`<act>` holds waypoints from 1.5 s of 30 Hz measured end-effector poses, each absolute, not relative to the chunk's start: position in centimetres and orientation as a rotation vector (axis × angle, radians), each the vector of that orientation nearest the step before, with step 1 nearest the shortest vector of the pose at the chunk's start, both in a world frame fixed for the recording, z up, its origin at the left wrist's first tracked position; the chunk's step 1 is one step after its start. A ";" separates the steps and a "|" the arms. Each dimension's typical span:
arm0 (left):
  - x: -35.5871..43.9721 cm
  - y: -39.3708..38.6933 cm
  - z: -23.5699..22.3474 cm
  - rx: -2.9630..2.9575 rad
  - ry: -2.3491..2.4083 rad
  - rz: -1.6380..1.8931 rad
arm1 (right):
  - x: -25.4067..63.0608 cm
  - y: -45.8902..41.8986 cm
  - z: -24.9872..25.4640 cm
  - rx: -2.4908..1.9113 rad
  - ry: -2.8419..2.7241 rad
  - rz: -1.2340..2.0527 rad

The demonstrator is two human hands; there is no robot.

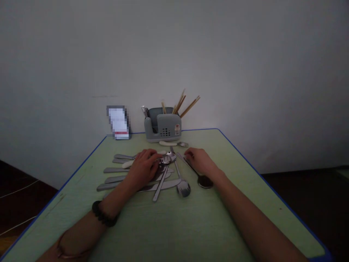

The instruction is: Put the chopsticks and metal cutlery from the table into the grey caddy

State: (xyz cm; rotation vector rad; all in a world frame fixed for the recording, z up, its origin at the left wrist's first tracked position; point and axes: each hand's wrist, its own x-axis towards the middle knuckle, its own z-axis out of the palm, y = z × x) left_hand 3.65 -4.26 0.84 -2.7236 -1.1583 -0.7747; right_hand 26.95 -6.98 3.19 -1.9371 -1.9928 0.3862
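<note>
My left hand (147,163) lies over a heap of cutlery. Its fingers stretch out to the heads of a metal spoon (171,156) and another piece of cutlery beside it; part of the heap is hidden under the palm. Knife handles (116,170) point left from beneath it, with a knife blade (171,184) to the right. My right hand (200,160) has its fingers curled together at the handle of a dark spoon (205,182), whose bowl is near the wrist. Between the hands, another spoon (183,189) points its bowl towards me, next to a slim metal handle (160,185).
A grey cutlery holder (169,127) with chopsticks (190,106) and some metal utensils stands at the back by the wall. Before it lies a white-handled fork (174,144). A phone with a blurred screen (119,123) stands at back left. The green table (174,229) has a blue edge.
</note>
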 end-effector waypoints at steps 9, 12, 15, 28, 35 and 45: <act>5.0 -7.1 3.1 -2.746 -1.171 -0.376 | 28.5 -8.1 4.6 -2.098 -2.171 0.435; 5.4 -7.4 3.2 -2.793 -1.283 -0.228 | 27.4 -8.8 5.2 -2.267 -2.245 0.332; 5.6 -7.6 3.2 -2.874 -1.311 -0.167 | 26.4 -8.9 4.8 -2.334 -2.196 0.196; 5.5 -7.4 2.8 -2.949 -1.225 -0.219 | 25.2 -8.8 3.9 -2.134 -2.239 0.198; 3.9 -5.6 2.1 -2.675 -1.203 -0.538 | 25.4 -8.3 3.0 -2.051 -2.045 0.026; 1.6 -4.1 1.4 -2.562 -1.419 -0.338 | 23.2 -9.2 1.9 -1.290 -2.520 0.201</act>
